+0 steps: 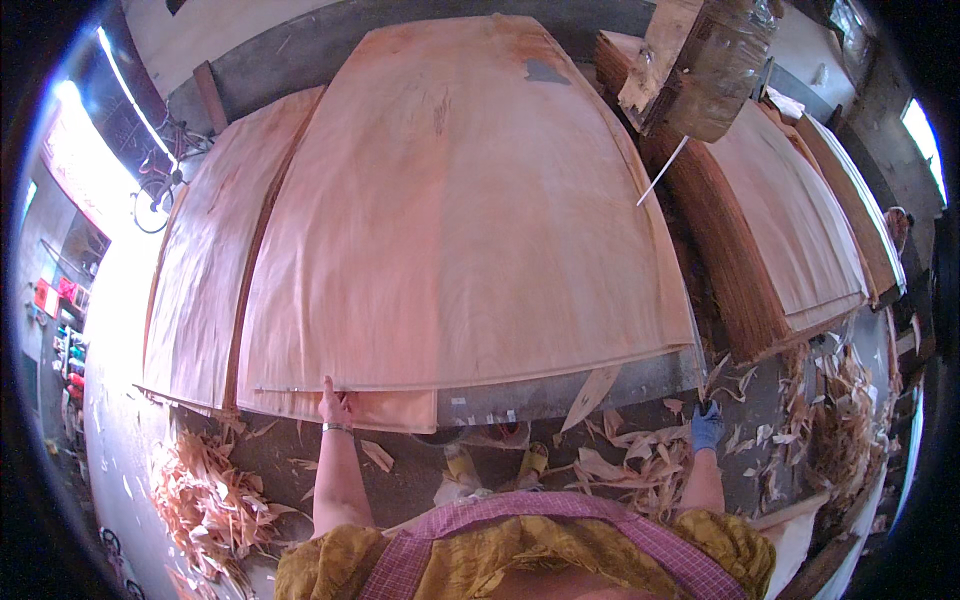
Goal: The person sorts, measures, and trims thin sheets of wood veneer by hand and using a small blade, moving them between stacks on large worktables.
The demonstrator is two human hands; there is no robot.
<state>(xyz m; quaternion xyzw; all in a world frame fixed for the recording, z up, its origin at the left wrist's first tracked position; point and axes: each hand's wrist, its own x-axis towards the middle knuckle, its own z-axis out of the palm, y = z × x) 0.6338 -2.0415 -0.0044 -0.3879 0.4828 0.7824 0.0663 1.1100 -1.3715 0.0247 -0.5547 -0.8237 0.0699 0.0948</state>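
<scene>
A large, pale reddish wood veneer sheet [480,220] lies across the wide stack in front of me. My left hand [336,407], bare and with a band at the wrist, is closed at the sheet's near edge, thumb on top. Under that edge, part of another veneer sheet [395,410] sticks out toward me. To its right a grey surface [590,393] shows below the top sheet. My right hand [707,427] wears a blue glove and is closed beside the stack's near right corner. Something small and dark shows at its fingertips, too small to name.
Veneer stacks stand at left [215,240] and right [790,210]. A plastic-wrapped block [715,65] with a white rod [663,170] hangs over the right side. Torn veneer scraps [215,500] litter the floor, with more scraps [645,465] near my feet.
</scene>
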